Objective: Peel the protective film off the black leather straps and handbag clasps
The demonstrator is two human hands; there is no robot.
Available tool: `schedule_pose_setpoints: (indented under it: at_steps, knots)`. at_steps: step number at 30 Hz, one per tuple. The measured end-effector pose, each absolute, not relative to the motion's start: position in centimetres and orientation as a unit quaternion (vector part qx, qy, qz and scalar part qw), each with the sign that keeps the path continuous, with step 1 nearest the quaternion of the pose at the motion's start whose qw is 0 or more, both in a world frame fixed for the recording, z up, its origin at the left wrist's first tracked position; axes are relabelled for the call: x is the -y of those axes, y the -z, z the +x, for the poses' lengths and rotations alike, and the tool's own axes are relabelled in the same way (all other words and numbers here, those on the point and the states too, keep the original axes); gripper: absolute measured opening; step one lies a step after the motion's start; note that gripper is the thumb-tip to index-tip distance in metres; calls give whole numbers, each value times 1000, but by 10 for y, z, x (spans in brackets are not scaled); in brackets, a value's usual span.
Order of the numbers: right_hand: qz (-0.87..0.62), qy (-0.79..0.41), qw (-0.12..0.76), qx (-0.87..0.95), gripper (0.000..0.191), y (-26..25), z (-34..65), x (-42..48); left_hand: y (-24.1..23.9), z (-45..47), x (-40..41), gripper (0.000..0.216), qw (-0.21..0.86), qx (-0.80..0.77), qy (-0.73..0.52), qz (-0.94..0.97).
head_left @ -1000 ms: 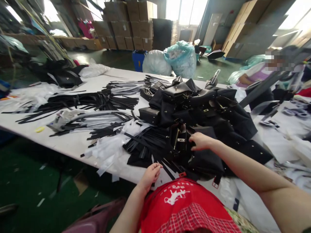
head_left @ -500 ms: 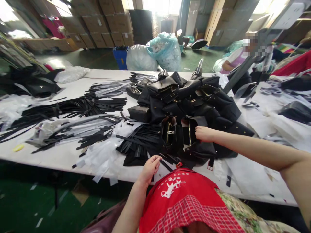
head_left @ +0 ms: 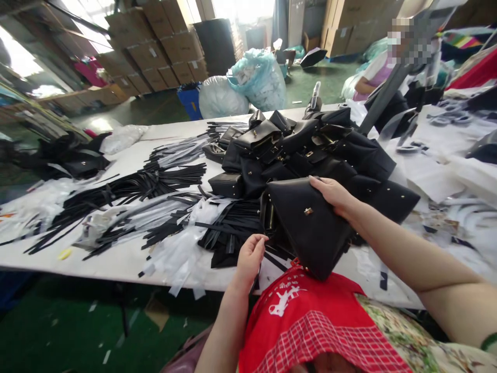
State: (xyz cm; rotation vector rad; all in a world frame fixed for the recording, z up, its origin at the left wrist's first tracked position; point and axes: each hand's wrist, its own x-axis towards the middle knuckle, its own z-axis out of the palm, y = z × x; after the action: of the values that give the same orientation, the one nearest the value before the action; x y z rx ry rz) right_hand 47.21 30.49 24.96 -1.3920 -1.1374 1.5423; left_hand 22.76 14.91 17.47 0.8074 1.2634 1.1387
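Note:
A black handbag (head_left: 310,223) with a small gold clasp is tilted up at the front of the table, its flap side toward me. My right hand (head_left: 333,195) grips its upper right edge, thumb on top. Partly behind it stands another black bag (head_left: 268,212), open, with a gold zipper showing. My left hand (head_left: 251,253) is closed just left of the bags, thumb and forefinger pinched together; whatever is between them is too small to make out. Black straps (head_left: 233,223) lie beyond the left hand.
A large heap of black bags (head_left: 287,140) fills the middle of the table. Bundled strips (head_left: 171,178) and clear plastic (head_left: 174,254) spread to the left. A slanted grey post (head_left: 392,77) rises at the right, with a person (head_left: 368,83) seated beyond it.
My right hand has lifted and turned the handbag, so its flap side now faces me and covers part of the bag beside it. The left hand stays pinched. The view has shifted and tilted slightly.

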Motion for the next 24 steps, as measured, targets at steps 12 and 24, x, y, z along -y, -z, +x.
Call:
schedule_pose_setpoints:
  at_steps: [12,24]
  knots:
    - [-577,-653,393,294,26,-185,495,-285,-189,242,-167,26,430,-594,-410,542]
    - [-631,-663,391,94,15,-110,554,-303,-136,275,-165,27,483,-592,-257,592]
